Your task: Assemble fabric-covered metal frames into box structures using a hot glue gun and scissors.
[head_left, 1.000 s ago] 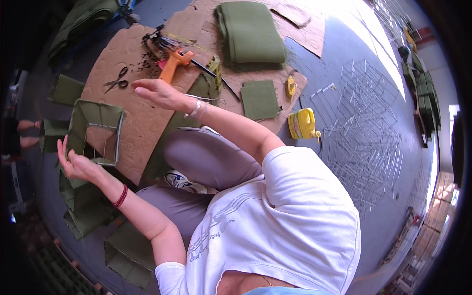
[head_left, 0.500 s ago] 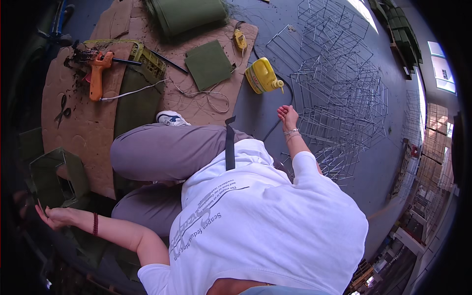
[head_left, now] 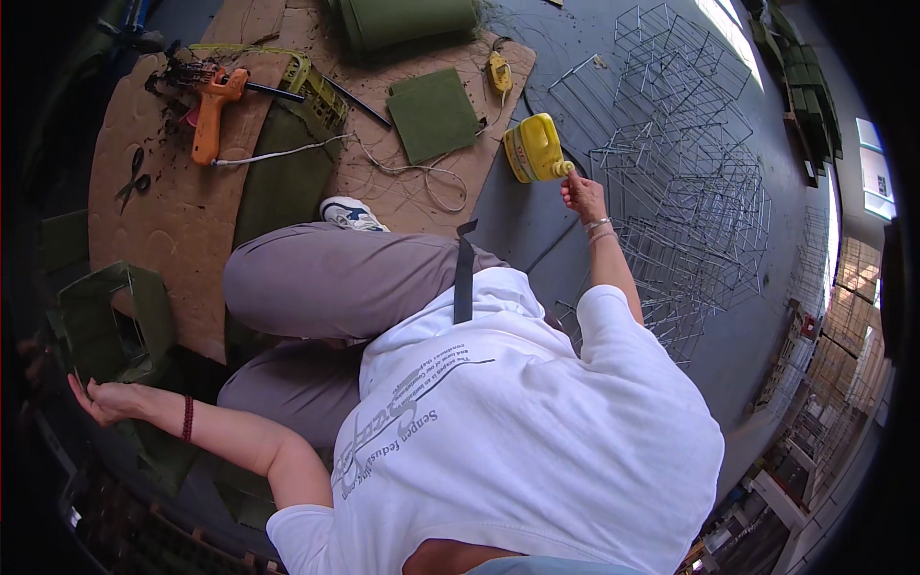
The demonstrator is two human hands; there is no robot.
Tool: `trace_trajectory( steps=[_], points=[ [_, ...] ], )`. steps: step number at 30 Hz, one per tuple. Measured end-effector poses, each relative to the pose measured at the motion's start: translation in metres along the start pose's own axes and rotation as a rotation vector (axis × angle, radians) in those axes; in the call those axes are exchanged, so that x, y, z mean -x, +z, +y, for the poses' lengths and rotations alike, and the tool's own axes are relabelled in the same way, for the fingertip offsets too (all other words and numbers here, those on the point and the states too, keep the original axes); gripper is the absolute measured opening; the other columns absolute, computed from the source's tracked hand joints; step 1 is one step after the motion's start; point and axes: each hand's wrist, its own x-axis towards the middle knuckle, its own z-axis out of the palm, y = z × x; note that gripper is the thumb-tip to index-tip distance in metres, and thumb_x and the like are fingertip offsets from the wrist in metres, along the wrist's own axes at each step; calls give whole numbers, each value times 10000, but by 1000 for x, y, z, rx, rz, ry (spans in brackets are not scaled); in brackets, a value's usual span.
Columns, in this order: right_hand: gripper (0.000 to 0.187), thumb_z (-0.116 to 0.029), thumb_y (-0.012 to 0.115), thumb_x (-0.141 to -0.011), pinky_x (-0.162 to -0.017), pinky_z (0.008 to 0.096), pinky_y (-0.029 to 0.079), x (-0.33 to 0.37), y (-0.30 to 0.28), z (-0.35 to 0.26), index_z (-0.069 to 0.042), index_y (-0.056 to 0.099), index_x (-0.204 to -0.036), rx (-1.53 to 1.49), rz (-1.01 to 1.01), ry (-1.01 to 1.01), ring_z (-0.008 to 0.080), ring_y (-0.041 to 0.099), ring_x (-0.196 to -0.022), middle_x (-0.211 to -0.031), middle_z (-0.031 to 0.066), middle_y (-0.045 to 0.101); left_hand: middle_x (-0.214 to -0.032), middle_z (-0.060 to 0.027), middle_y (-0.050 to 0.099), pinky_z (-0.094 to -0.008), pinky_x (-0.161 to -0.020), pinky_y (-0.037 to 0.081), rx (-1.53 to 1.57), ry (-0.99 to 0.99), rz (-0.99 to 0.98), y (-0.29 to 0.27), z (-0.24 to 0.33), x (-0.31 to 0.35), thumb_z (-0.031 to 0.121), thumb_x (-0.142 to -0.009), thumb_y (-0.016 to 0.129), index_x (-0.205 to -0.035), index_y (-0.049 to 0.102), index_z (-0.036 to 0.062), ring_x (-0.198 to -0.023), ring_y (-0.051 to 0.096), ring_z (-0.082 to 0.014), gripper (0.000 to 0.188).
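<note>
Beside the wire frames point(head_left: 690, 182), my right hand point(head_left: 581, 195) has reached out and now pinches the yellow bottle point(head_left: 533, 149), while my left hand point(head_left: 103, 401), fingers spread, stays on the green box point(head_left: 110, 321).

Daylight falls from the upper right, where the floor point(head_left: 767, 57) glares pale and washed out. The left and lower left sit in deep shadow, detail lost there. The white shirt point(head_left: 537, 431) is bright but not blown. Fisheye bending curves the edges, and black corners frame the round view. The centre is sharp.
</note>
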Motion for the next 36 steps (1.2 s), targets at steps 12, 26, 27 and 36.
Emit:
trace_trajectory(
  steps=[12,26,27,36],
  points=[
    [389,-358,568,-972,-392,200,375,9,115,-21,-42,639,-756,72,-213,-70,84,494,-406,-553,5,574,-1055,-135,693,-287,-873,476,-138,-80,-39,9,30,8,-53,-729,514,-954,731,-41,-932,629,-222,313],
    [233,-23,442,-988,-843,309,538,219,377,-212,43,588,-1158,-210,-1352,-552,179,658,-982,-1044,131,663,-1096,-203,661,-364,-940,515,110,-290,-28,15,64,20,-90,-774,384,-1166,588,-100,-994,638,-266,442],
    [291,53,422,-963,-929,333,519,253,390,-218,48,563,-1217,-152,-1414,-681,212,633,-1101,-1164,152,637,-1094,-191,665,-352,-945,501,178,-328,-4,24,68,24,-90,-774,388,-1160,594,-98,-1003,629,-253,437],
    [619,-179,609,-888,-1138,495,281,431,499,-210,89,360,-1387,-107,-1152,-1734,407,311,-1385,-1454,259,358,-1070,-144,696,-301,-870,472,128,-363,-27,9,45,14,-26,-826,404,-1178,614,-54,-932,614,-177,411]
  ],
)
